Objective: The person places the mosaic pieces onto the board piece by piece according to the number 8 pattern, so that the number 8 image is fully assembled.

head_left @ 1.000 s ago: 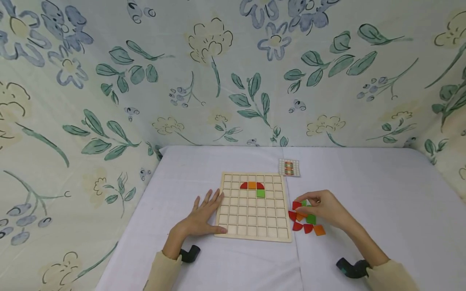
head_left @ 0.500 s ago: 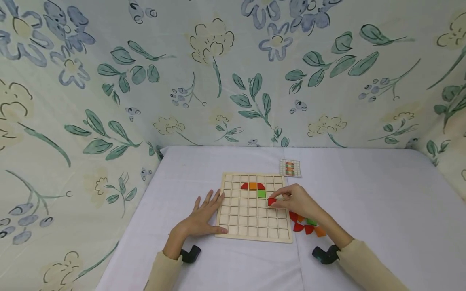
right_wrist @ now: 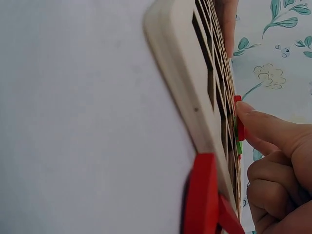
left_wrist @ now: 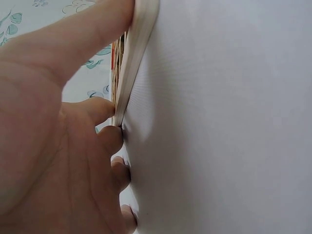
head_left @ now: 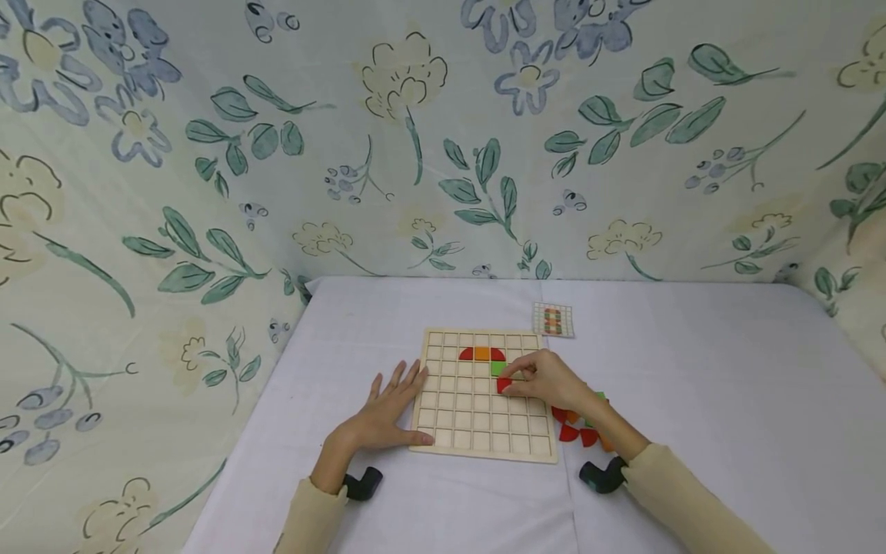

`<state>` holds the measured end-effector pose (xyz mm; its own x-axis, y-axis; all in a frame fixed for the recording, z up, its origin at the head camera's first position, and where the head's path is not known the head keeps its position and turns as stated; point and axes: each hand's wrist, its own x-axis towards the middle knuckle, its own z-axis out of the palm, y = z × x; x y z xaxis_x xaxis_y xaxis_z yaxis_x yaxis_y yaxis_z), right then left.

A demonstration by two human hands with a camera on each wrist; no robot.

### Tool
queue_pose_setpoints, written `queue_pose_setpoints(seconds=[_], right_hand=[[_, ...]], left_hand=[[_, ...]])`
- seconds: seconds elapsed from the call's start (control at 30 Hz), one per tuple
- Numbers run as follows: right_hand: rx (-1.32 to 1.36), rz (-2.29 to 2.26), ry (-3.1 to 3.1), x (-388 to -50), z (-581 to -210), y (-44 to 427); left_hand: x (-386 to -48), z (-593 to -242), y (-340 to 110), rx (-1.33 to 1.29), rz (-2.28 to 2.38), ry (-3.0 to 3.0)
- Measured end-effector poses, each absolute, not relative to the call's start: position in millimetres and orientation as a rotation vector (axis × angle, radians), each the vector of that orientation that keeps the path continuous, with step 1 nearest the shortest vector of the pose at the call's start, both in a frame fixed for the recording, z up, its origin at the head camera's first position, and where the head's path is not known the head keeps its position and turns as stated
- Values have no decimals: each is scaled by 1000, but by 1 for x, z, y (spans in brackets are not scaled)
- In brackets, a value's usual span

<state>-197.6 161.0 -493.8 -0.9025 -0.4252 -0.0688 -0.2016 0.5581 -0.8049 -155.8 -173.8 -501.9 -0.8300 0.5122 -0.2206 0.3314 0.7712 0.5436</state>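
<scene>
Tablecloth point(head_left: 727, 377) (wide rightward) around board point(head_left: 484, 455) edges

Far past the left fingers point(head_left: 415, 380), a big pale wall point(head_left: 415, 208) goes up behind the table. It looks like cloth. It has blue flowers point(head_left: 529, 86), yellow flowers point(head_left: 404, 81) and green leaves point(head_left: 477, 188) all over. Out to the side of the left fingers, a side wall point(head_left: 90, 300) has the same pattern. Well beyond the right fingers point(head_left: 524, 361), another side wall point(head_left: 854, 238) comes forward too. Under the fingers, the table wears a white cloth point(head_left: 692, 346) with little wrinkles. The light is soft. Right beside the left fingers, a gray shadow point(left_wrist: 161, 126) lies on the white cloth.
</scene>
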Motion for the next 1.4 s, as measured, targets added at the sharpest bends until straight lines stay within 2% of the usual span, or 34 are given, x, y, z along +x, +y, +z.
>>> queue_pose_setpoints(seconds=[0.97, 1.17, 1.4], right_hand=[[-577, -1289, 2506, -204, -496, 158], [-478, -1304, 2504, -198, -491, 166], [-307, -1249, 2596, -179, -478, 202]], left_hand=[[-156, -500, -173, 641, 679, 2614], [-156, -500, -172, 638, 686, 2613], [-156, -501, -173, 634, 690, 2610]])
